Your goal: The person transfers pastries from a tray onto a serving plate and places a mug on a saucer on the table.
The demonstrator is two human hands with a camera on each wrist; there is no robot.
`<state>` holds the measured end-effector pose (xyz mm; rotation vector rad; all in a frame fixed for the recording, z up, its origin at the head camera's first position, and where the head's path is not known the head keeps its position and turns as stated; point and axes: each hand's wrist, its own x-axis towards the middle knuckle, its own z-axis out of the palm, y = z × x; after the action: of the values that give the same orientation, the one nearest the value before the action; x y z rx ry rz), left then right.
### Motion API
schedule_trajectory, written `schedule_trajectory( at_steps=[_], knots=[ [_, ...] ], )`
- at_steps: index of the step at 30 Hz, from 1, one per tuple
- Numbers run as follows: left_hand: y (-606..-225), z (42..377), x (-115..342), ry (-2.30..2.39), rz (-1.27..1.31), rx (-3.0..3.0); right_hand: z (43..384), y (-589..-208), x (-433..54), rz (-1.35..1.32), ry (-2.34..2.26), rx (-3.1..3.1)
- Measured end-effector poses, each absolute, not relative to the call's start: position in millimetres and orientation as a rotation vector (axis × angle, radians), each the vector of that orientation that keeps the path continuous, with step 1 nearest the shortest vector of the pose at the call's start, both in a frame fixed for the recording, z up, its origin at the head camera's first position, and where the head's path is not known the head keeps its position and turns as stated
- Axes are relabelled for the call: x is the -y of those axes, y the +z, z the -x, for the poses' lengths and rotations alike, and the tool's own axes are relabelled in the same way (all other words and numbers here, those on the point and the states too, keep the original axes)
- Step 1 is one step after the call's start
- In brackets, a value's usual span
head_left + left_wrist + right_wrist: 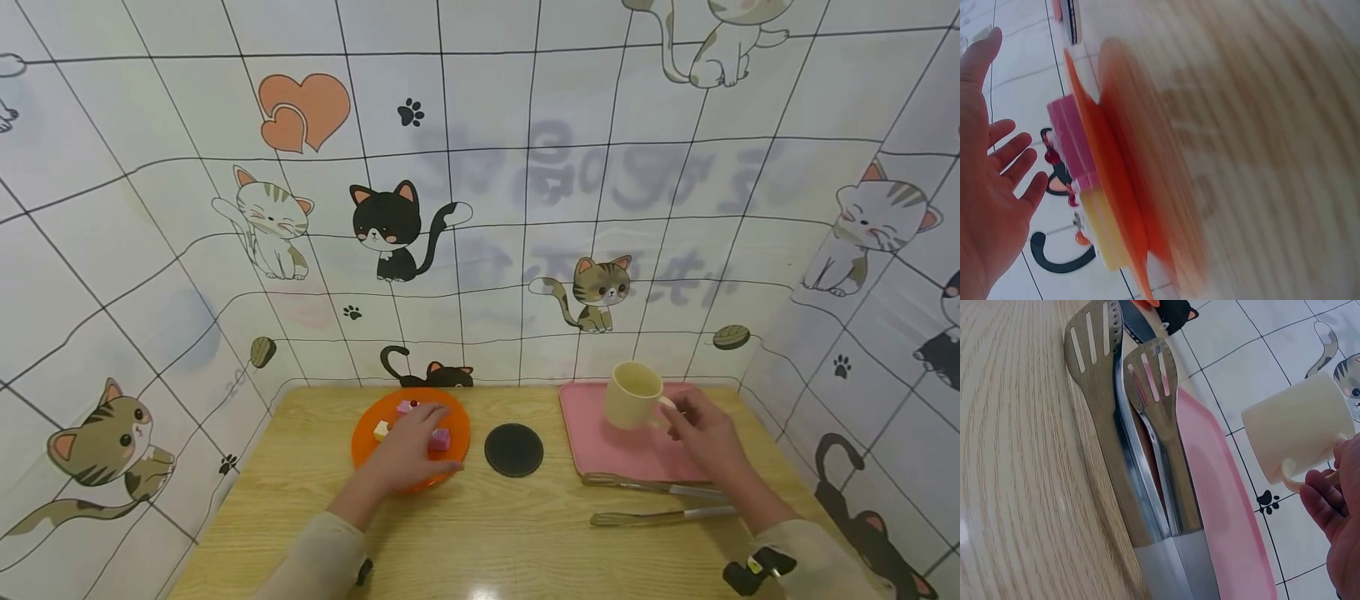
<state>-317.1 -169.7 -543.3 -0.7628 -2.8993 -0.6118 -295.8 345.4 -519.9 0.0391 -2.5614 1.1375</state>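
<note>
My right hand [705, 429] pinches the handle of a cream mug [630, 400]. In the right wrist view the mug [1297, 428] hangs upright above a pink tray [600, 454], with a gap under it. My left hand [412, 450] hovers over an orange plate [367, 408], its fingers spread and loosely bent. Several small pieces of toy-like cake lie on that plate, among them a pink one [1074, 137] and a yellow one [1104, 228]. The left wrist view shows the palm [997, 206] apart from the cakes, holding nothing.
A round black coaster [513, 450] lies between plate and tray. Metal tongs [637, 518] with slotted ends and pale handles lie at the tray's front edge, near my right forearm. Cat-patterned cloth [487, 250] walls the wooden table [480, 542] at the back and sides.
</note>
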Motion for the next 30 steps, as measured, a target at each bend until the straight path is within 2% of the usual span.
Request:
schedule_trajectory(
  at_steps=[30],
  knots=[
    [-553, 324, 106, -0.544, 0.879, 2.993, 293, -520, -316, -0.114, 1.250, 2.560]
  ],
)
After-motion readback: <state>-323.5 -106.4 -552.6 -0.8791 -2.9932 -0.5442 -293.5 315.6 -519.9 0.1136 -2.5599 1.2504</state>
